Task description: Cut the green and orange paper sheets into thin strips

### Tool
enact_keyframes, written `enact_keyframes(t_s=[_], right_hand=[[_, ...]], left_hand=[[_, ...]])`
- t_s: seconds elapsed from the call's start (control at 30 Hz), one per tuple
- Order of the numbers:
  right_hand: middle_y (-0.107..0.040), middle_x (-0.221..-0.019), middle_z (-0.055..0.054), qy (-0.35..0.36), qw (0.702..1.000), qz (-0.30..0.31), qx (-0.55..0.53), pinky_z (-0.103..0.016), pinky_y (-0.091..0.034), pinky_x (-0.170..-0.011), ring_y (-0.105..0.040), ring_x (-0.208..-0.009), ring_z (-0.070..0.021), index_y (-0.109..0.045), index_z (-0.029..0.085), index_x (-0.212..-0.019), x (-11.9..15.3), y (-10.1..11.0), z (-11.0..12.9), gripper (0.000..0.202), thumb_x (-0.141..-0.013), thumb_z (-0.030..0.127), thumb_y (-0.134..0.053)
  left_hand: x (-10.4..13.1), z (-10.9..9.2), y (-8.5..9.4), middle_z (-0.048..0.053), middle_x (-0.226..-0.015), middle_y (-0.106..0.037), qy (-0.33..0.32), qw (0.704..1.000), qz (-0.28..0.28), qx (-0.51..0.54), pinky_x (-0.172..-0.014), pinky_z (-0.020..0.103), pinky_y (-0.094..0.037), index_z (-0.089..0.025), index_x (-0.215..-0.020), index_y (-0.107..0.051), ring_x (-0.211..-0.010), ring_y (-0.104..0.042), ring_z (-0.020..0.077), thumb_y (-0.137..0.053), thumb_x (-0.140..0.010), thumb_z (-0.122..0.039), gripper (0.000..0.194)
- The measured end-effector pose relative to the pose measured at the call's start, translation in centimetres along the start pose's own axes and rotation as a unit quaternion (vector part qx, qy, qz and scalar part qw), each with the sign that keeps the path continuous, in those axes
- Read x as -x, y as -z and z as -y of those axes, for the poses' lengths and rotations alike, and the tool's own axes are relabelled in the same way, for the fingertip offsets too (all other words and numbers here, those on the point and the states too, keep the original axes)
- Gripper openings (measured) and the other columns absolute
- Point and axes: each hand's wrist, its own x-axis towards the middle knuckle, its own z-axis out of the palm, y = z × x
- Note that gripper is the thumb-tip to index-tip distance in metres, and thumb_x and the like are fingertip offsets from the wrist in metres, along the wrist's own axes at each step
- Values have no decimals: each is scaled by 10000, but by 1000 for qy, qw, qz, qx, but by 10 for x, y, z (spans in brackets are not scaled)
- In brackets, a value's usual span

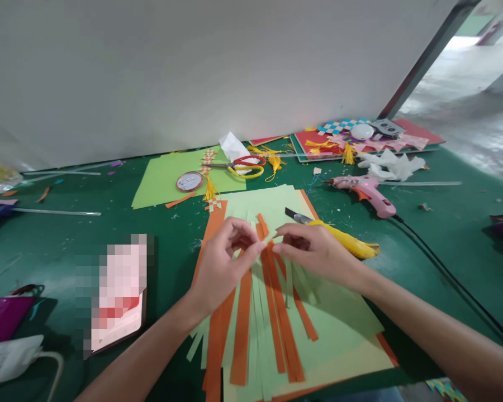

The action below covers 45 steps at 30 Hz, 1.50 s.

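Note:
Above the stacked paper, my left hand pinches a short pale green paper strip between thumb and forefinger. My right hand faces it, its thumb and fingertips closed at the strip's other end. Below both hands, orange paper strips and thin light green strips fan out over a light green paper sheet. Orange paper shows beneath that sheet. Just beyond my right hand lies a yellow-handled craft knife, its blade pointing left.
Red-and-yellow scissors, a round tin and a yellow tassel lie on brighter green paper. A pink glue gun trails a black cord on the right. To the left rests a phone, partly blurred, near a white charger.

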Motion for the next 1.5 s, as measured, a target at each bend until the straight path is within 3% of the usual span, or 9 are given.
enact_keyframes(t_s=[0.17, 0.43, 0.6, 0.77, 0.97, 1.07, 1.17, 1.33, 1.5], right_hand=[[-493, -584, 37, -50, 980, 51, -188, -224, -330, -495, -425, -534, -86, -631, 173, -734, -1, 0, 5, 264, -876, 392, -593], [-498, -573, 46, -66, 963, 38, -259, -223, -327, -496, -433, -522, -79, -614, 175, -760, 0, 1, 2, 252, -870, 401, -618], [-510, -586, 45, -86, 940, -14, -330, -216, -279, -459, -420, -495, -66, -545, 178, -721, -1, 9, 5, 289, -864, 415, -629], [-517, -603, 33, -105, 907, -105, -395, -212, -264, -436, -423, -502, -76, -527, 195, -710, -5, 22, 3, 269, -848, 392, -646], [-597, -828, -15, -72, 831, -208, -512, -183, -379, -500, -509, -676, -85, -604, 194, -734, -10, 39, -2, 151, -843, 293, -638], [-616, -846, -27, -48, 811, -185, -552, -180, -405, -527, -561, -764, -101, -604, 199, -756, -9, 42, -1, 161, -889, 281, -567], [-585, -737, -5, -42, 807, -154, -569, -176, -390, -491, -571, -708, -102, -582, 208, -763, -7, 41, 3, 158, -894, 294, -559], [-524, -616, 26, -43, 843, -104, -526, -186, -338, -418, -518, -560, -99, -551, 211, -738, -2, 39, 6, 197, -831, 357, -644], [-501, -591, 37, -25, 845, -50, -533, -221, -334, -441, -465, -510, -95, -565, 215, -739, 1, 37, 5, 206, -837, 372, -656]], left_hand=[[3, 3, -5, 1, -821, -604, 18, 999, 38, 14, -723, 230, -521, -209, -875, -509, -761, -615, 122, -621, -855, -221, 114], [1, 4, -6, 17, -856, -652, 31, 997, 71, 20, -756, 249, -537, -202, -919, -570, -802, -649, 141, -654, -831, -228, 125], [3, 5, -4, 2, -824, -688, 39, 995, 90, -1, -736, 234, -531, -207, -934, -649, -764, -671, 137, -657, -855, -243, 88], [1, 4, -4, 7, -726, -712, 53, 996, 73, -5, -605, 231, -530, -204, -859, -712, -669, -679, 151, -665, -859, -303, 109], [0, 9, -2, -4, -715, -706, 64, 996, 61, -10, -564, 200, -516, -219, -863, -723, -660, -660, 132, -658, -867, -309, 111], [-1, 10, -2, -17, -690, -691, 65, 997, 47, -15, -580, 193, -513, -228, -843, -717, -647, -653, 122, -657, -865, -316, 109], [-1, 8, 0, -28, -651, -664, 77, 996, 36, -29, -525, 186, -477, -223, -823, -704, -554, -614, 104, -645, -868, -336, 135], [0, 6, 2, -74, -449, -399, 61, 988, 19, -141, -427, 190, -329, -224, -806, -701, -404, -403, 80, -592, -889, -399, 222], [0, 11, 1, -63, -492, -413, 8, 979, 16, -204, -468, 182, -345, -221, -829, -721, -454, -385, 85, -589, -887, -386, 219]])
